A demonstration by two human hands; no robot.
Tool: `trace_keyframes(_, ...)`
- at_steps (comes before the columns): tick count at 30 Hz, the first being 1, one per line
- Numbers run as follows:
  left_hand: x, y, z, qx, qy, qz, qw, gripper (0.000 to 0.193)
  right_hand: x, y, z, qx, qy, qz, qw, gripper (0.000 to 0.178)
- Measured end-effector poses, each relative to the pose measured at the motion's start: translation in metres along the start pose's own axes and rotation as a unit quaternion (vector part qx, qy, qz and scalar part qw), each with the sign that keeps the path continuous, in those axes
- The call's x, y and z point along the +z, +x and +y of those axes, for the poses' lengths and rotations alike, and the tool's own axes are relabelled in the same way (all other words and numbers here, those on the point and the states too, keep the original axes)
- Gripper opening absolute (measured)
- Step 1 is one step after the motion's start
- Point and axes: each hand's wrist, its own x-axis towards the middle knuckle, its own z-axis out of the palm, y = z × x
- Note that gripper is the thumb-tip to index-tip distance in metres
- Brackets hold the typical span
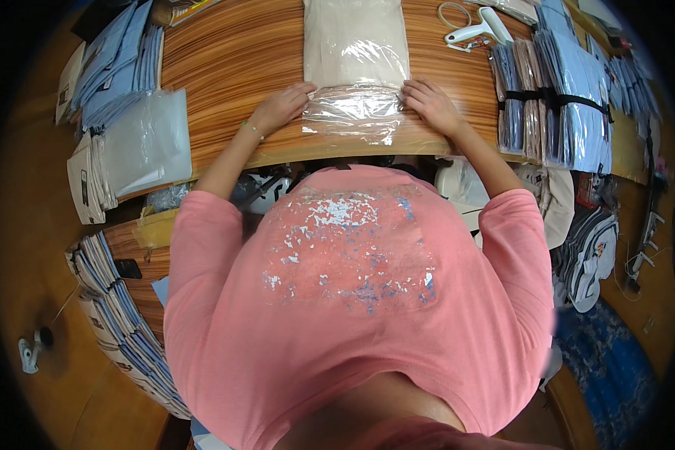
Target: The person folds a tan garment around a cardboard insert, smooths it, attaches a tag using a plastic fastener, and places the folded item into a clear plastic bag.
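A folded beige garment (355,37) lies flat in a clear plastic bag (356,112) at the middle of the wooden table. The bag's near end extends past the cloth as a loose, shiny, wrinkled flap. At its left edge, just where the cloth ends, my left hand (283,107) grips the plastic with fingers drawn together. My right hand (433,107) holds the opposite edge at the same level, fingertips on the film. Both thumbs are mostly hidden.
A white-handled tool (481,28) and a tape roll (454,13) lie at the far right. Strapped bagged garments (555,97) stand nearer. Blue folded clothes (120,67) and clear plastic sheets (148,142) sit on the left. The table's front edge (277,157) runs before my body.
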Motion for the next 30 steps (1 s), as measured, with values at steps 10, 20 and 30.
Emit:
trace_keyframes(10, 0.012, 0.012, 0.008, -0.226, -0.103, 0.110, 0.962, 0.024, -0.012, 0.025, -0.011, 0.232, 0.182, -0.004, 0.956, 0.020)
trace_keyframes(20, 0.022, 0.069, 0.012, -0.460, -0.151, 0.293, 0.824, 0.028, 0.021, 0.063, 0.010, 0.543, 0.291, 0.151, 0.773, 0.034)
trace_keyframes(30, 0.016, 0.082, 0.007, -0.449, -0.085, 0.287, 0.842, 0.029, 0.028, 0.065, 0.012, 0.572, 0.276, 0.135, 0.760, 0.034)
